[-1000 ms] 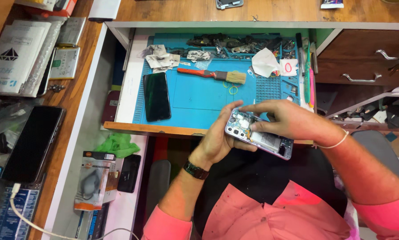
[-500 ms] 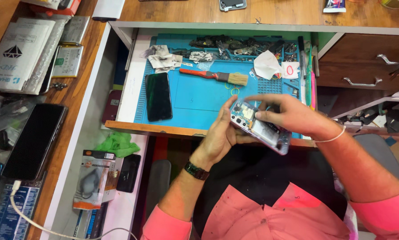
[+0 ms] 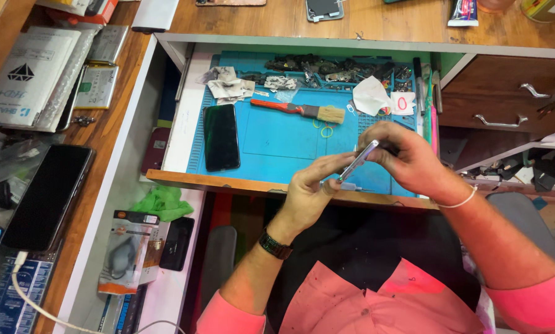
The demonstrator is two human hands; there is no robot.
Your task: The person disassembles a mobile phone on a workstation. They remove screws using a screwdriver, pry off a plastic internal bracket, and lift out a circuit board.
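I hold an opened smartphone [image 3: 359,159] edge-on between both hands, over the front edge of a blue work mat [image 3: 277,139]. My left hand [image 3: 308,188] grips its lower end from below. My right hand [image 3: 407,158] pinches its upper end from the right. A black watch sits on my left wrist and a thin white band on my right. On the mat's left side lies a black phone screen [image 3: 221,137], and a brush [image 3: 299,111] with an orange handle lies farther back.
The mat lies in a pulled-out drawer [image 3: 185,117] with small parts and crumpled paper along its back. A wooden counter [image 3: 73,154] at left holds a dark phone [image 3: 46,195], packets and a white cable. Brown drawers with metal handles [image 3: 506,105] stand at right.
The phone has been turned from lying flat, with its open insides facing up, to standing on edge. Both hands have risen slightly toward the mat.
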